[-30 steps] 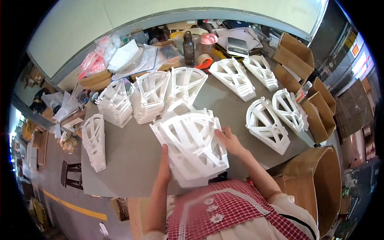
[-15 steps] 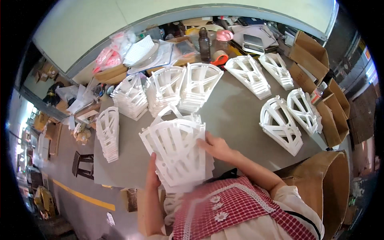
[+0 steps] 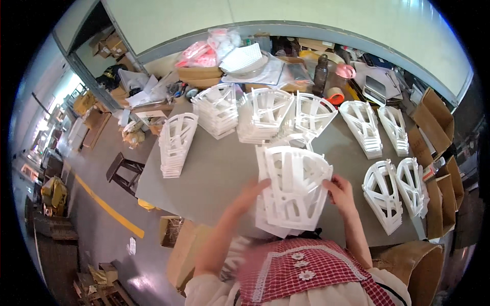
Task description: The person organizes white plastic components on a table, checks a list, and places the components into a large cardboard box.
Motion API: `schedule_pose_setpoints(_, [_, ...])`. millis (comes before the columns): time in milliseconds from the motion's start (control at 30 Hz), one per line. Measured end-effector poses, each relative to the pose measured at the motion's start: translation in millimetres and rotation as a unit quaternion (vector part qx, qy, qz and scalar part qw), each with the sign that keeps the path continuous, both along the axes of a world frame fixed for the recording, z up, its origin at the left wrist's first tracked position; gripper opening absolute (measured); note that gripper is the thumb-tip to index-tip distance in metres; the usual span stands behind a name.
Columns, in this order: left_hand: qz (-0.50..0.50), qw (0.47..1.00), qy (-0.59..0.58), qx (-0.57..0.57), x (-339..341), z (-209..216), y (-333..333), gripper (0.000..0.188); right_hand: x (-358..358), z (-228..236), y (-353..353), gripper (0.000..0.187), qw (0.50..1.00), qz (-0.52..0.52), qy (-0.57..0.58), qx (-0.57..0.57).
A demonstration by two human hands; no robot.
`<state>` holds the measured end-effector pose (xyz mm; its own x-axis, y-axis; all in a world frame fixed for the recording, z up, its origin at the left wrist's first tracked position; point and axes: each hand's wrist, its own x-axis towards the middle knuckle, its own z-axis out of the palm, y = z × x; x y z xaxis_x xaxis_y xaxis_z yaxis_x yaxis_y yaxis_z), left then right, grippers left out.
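Observation:
Between my two hands are several white plastic slotted panels (image 3: 296,191), fan-shaped and layered together, held over the table's front edge. My left hand (image 3: 248,196) grips their left side, its fingers partly behind them and blurred. On the right edge my right hand (image 3: 340,194) has its thumb and fingers pinched. Beyond the held panels stand stacks of like parts: a left-back stack (image 3: 217,109), a middle stack (image 3: 265,115) and a partly hidden stack (image 3: 314,115). A narrower stack (image 3: 177,145) leans on the table's left.
More white stacks (image 3: 361,125) stand on the grey table (image 3: 214,168) at right. Open cardboard boxes (image 3: 434,120) line its right side. A brown bottle (image 3: 320,76), an orange tape roll (image 3: 335,96) and a small scale (image 3: 375,91) sit at the back. A dark stool (image 3: 125,171) is left.
The view has swung left, so the scene sits farther right. The held panels look straighter, and my left hand has shifted up their side. My right hand stays at their right edge.

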<state>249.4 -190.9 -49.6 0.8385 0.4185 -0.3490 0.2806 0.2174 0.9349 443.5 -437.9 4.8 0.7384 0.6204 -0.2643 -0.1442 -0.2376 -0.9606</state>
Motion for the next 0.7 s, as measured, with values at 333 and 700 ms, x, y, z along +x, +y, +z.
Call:
schedule_pose_setpoints(333, [0.138,0.988,-0.064,0.032,-40,103,-26,0.039,-43,50,24,0.024,0.982,0.092,-0.022,0.166])
schedule_pose_setpoints(700, [0.343,0.920,0.035,0.186,-142,-24,123,0.021,-17,8,37,0.035,0.877,0.045,-0.448,-0.167])
